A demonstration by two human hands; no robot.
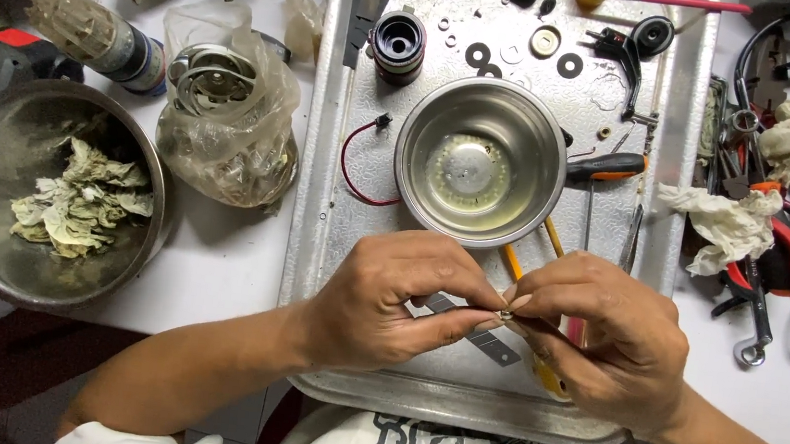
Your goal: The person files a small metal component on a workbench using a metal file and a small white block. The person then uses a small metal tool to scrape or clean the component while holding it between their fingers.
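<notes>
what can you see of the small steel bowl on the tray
The small steel bowl is round, shiny metal, standing upright on the metal tray, just beyond both hands. It holds a shallow pool of clear to yellowish liquid with tiny pale specks ringed around the bottom. A screwdriver with a black and orange handle lies against its right rim, and yellow sticks poke out from under its near edge. A red wire curls on the tray at its left. Neither hand touches it.
</notes>
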